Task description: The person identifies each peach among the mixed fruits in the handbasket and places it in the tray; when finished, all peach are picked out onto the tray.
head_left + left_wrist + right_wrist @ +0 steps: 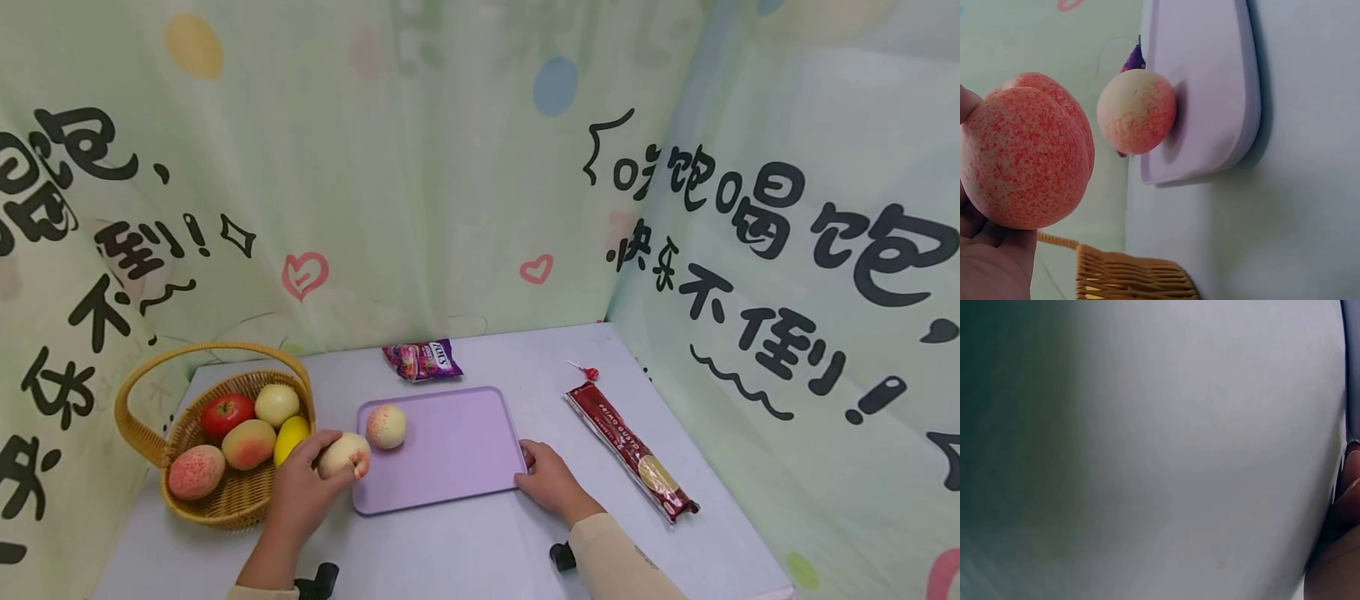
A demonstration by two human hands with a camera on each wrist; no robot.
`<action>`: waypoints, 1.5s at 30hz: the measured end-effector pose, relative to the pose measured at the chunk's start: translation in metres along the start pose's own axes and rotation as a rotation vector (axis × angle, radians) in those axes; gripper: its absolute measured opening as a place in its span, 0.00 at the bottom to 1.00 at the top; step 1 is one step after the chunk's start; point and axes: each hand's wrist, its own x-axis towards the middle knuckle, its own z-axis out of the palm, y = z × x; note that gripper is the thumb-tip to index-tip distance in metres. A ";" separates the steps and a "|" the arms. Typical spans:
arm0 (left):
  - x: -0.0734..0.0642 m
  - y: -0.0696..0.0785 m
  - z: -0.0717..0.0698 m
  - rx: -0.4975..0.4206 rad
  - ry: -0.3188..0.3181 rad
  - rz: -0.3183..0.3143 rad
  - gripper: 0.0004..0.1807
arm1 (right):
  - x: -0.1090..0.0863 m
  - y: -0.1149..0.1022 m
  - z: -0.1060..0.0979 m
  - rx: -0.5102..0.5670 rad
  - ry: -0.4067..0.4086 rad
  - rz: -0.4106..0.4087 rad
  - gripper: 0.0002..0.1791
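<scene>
My left hand point(303, 492) grips a peach point(345, 456) in the gap between the wicker basket point(217, 517) and the purple tray point(450, 467). In the left wrist view, that held peach point(1029, 156) shows a speckled red skin and a crease. A second peach point(386, 427) rests on the tray's left end, pale with a red blush. At the tray's right edge, my right hand point(555, 479) holds the rim near its front corner. Only part of the right hand point(1344, 512) shows in the right wrist view, by the tray's edge.
Inside the basket lie a red apple point(227, 415), a pale round fruit point(277, 404), a yellow fruit point(291, 437) and two peach-like fruits point(197, 472). A purple snack bag point(423, 361) lies behind the tray. Rightward are a long maroon packet point(630, 450) and a red lollipop point(591, 374).
</scene>
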 end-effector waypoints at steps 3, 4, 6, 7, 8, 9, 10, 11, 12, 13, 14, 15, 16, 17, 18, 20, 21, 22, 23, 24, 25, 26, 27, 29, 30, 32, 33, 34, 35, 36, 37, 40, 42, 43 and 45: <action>0.000 -0.001 0.006 -0.027 -0.006 -0.001 0.31 | 0.000 0.000 0.000 0.005 0.000 0.003 0.36; 0.000 -0.002 0.008 -0.038 -0.008 -0.001 0.31 | 0.001 0.000 0.000 0.005 -0.001 0.008 0.36; 0.001 -0.004 0.013 -0.044 -0.008 0.006 0.31 | 0.001 0.000 0.000 0.003 0.000 0.013 0.36; 0.001 -0.005 0.016 -0.041 -0.006 0.014 0.31 | 0.002 0.001 0.000 0.004 0.001 0.019 0.36; 0.002 -0.006 0.018 -0.037 -0.002 0.022 0.30 | 0.002 0.001 0.000 0.003 0.001 0.024 0.36; 0.002 -0.007 0.021 -0.036 -0.001 0.029 0.30 | 0.002 0.001 0.000 0.002 0.001 0.025 0.36; 0.002 -0.008 0.023 -0.042 0.001 0.035 0.29 | 0.002 0.001 0.000 0.003 0.000 0.026 0.36; 0.003 -0.009 0.025 -0.042 0.006 0.041 0.29 | 0.002 0.001 0.000 0.005 -0.002 0.024 0.36; 0.002 -0.010 0.027 -0.044 0.008 0.046 0.29 | 0.002 0.001 0.000 0.007 -0.004 0.022 0.36; 0.002 -0.011 0.029 -0.047 0.007 0.048 0.29 | 0.002 0.001 0.000 0.012 -0.006 0.024 0.36; 0.002 -0.013 0.031 -0.048 0.007 0.047 0.28 | 0.001 0.001 0.000 0.013 -0.009 0.020 0.36; 0.001 -0.014 0.032 -0.051 0.005 0.043 0.28 | 0.001 0.001 0.000 0.017 -0.010 0.015 0.36; 0.001 -0.015 0.034 -0.053 0.003 0.039 0.28 | 0.001 0.001 0.000 0.019 -0.011 0.015 0.36; 0.001 -0.016 0.035 -0.051 -0.001 0.035 0.28 | 0.000 0.001 0.000 0.020 -0.012 0.014 0.37; 0.000 -0.018 0.037 -0.054 -0.006 0.031 0.28 | 0.000 0.001 0.000 0.019 -0.011 0.017 0.36; 0.000 -0.020 0.041 -0.056 -0.015 0.024 0.27 | 0.000 0.002 0.000 0.014 -0.009 0.020 0.36; -0.001 -0.021 0.042 -0.059 -0.019 0.022 0.27 | 0.000 0.002 -0.001 0.011 -0.007 0.018 0.36; -0.001 -0.023 0.044 -0.059 -0.022 0.025 0.27 | 0.000 0.002 -0.001 0.009 -0.007 0.016 0.36; -0.001 -0.024 0.045 -0.059 -0.021 0.029 0.27 | 0.000 0.002 -0.001 0.007 -0.006 0.015 0.36; -0.001 -0.025 0.047 -0.056 -0.020 0.032 0.27 | 0.000 0.003 0.000 0.006 -0.007 0.014 0.36; -0.001 -0.026 0.048 -0.052 -0.022 0.031 0.27 | 0.000 0.003 0.000 0.009 -0.009 0.009 0.36; -0.001 -0.027 0.049 -0.051 -0.023 0.028 0.27 | 0.000 0.003 0.000 0.012 -0.011 0.004 0.36; -0.001 -0.028 0.050 -0.053 -0.025 0.021 0.28 | 0.000 0.003 0.000 0.016 -0.012 -0.001 0.36; -0.001 -0.029 0.052 -0.057 -0.031 0.002 0.28 | 0.000 0.003 0.001 0.023 -0.015 -0.003 0.36; -0.001 -0.029 0.053 -0.061 -0.035 -0.008 0.28 | 0.000 0.003 0.001 0.026 -0.016 -0.005 0.36; -0.002 -0.031 0.055 -0.074 -0.040 -0.019 0.28 | 0.000 0.003 0.001 0.028 -0.016 -0.007 0.36; -0.002 -0.031 0.055 -0.079 -0.040 -0.019 0.28 | 0.000 0.003 0.001 0.028 -0.015 -0.008 0.36; -0.002 -0.032 0.056 -0.083 -0.041 -0.017 0.28 | 0.000 0.003 0.001 0.026 -0.014 -0.009 0.36; -0.002 -0.033 0.057 -0.087 -0.041 -0.014 0.28 | 0.000 0.003 0.001 0.025 -0.013 -0.010 0.36; -0.002 -0.033 0.057 -0.088 -0.039 -0.006 0.28 | 0.000 0.003 0.001 0.024 -0.010 -0.012 0.36; -0.001 -0.034 0.058 -0.084 -0.038 0.000 0.28 | 0.000 0.003 0.001 0.022 -0.007 -0.015 0.36; -0.001 -0.036 0.060 -0.060 -0.034 0.024 0.29 | 0.000 0.002 0.001 0.016 -0.001 -0.022 0.36; 0.000 -0.038 0.061 -0.040 -0.029 0.042 0.28 | -0.001 0.001 0.000 0.014 0.000 -0.023 0.36; 0.000 -0.038 0.062 -0.035 -0.028 0.048 0.28 | -0.001 0.001 0.000 0.012 0.000 -0.023 0.36; 0.000 -0.040 0.062 -0.037 -0.029 0.058 0.28 | -0.001 0.000 0.000 0.009 -0.001 -0.015 0.36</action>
